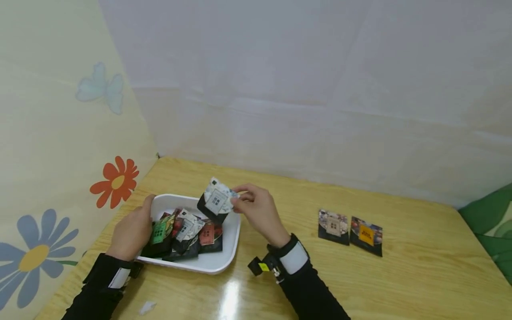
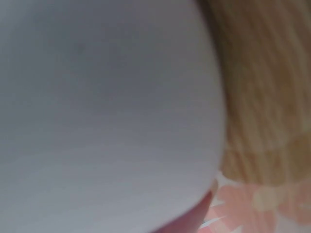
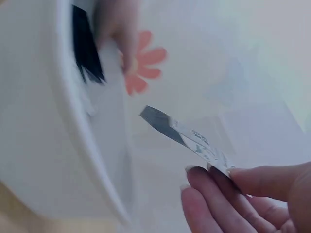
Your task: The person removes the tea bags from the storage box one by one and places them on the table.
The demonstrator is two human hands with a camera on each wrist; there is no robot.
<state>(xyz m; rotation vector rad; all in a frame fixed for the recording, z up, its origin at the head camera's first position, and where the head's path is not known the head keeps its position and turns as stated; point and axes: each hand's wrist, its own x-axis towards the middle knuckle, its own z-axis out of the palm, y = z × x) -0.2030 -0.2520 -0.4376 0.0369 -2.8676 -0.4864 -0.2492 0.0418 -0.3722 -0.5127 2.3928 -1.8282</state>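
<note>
My right hand [image 1: 260, 213] pinches a black-and-white sachet [image 1: 216, 200] by its corner, between thumb and fingertips, above the right part of a white plastic tub [image 1: 231, 249]. The right wrist view shows this sachet [image 3: 194, 141] almost edge-on, the thumb on one face and fingers behind. My left hand [image 1: 130, 233] grips the tub's left rim. Inside the tub lie several overlapping sachets, among them a green-labelled one [image 1: 158, 232], another white one [image 1: 188, 229] and a red-labelled one [image 1: 208, 235]. The tub's outer wall [image 2: 107, 107] fills most of the left wrist view.
On the wooden table [image 1: 420, 266], a beige-labelled sachet [image 1: 333, 226] and an orange-labelled sachet [image 1: 366, 235] lie side by side to the right. A small whitish scrap [image 1: 147, 307] lies near the front. A flower-print sheet [image 1: 48, 146] stands left, a pale sheet [image 1: 304, 98] behind.
</note>
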